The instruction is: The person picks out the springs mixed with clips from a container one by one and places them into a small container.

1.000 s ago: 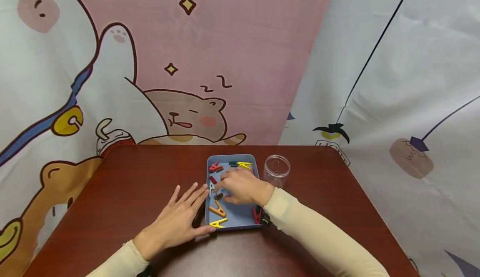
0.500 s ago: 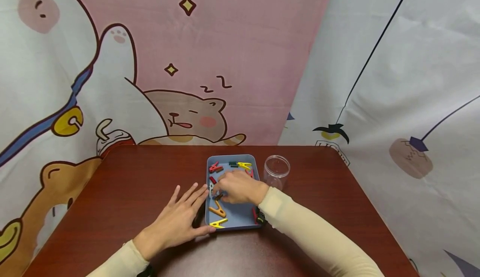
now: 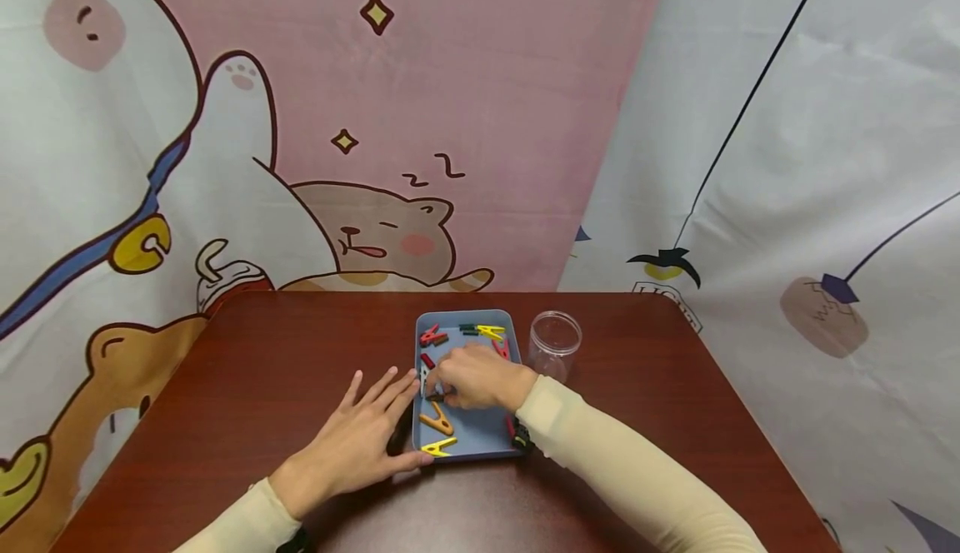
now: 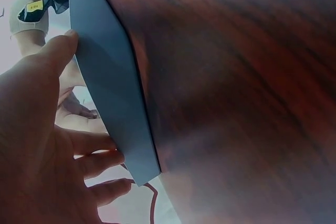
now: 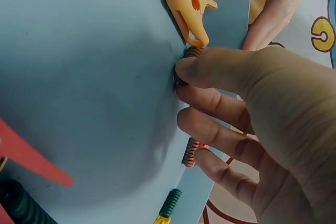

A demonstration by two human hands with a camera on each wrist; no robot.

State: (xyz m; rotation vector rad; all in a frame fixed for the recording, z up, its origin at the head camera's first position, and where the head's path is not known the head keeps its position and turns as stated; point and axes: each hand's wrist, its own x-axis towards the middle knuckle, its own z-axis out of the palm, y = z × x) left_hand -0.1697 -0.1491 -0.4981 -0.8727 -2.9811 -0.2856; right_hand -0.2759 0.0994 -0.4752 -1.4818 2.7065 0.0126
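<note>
A blue tray [image 3: 480,440] lies on the dark red table and holds several coloured clips. My right hand [image 3: 444,388] reaches into it, and its thumb and fingers pinch a small brown clip [image 3: 435,396] near the left wall; the wrist view shows the fingertips [image 5: 184,69] pressing on this brown clip [image 5: 192,52]. An orange clip [image 3: 437,421] [image 5: 189,11] lies just in front of it, with a yellow clip [image 3: 438,446] nearer still. My left hand [image 3: 390,424] lies flat on the table, with its thumb [image 4: 60,51] against the tray's outer wall [image 4: 113,93].
An empty clear jar [image 3: 555,342] stands right of the tray. Red clips [image 3: 431,335], a green one [image 3: 467,328] and a yellow one [image 3: 489,330] lie at the tray's far end. Cartoon curtains hang behind the table [image 3: 262,370].
My right hand has slid a little left and nearer in the tray, and its fingers have curled onto the brown clip. The left hand and tray have stayed put.
</note>
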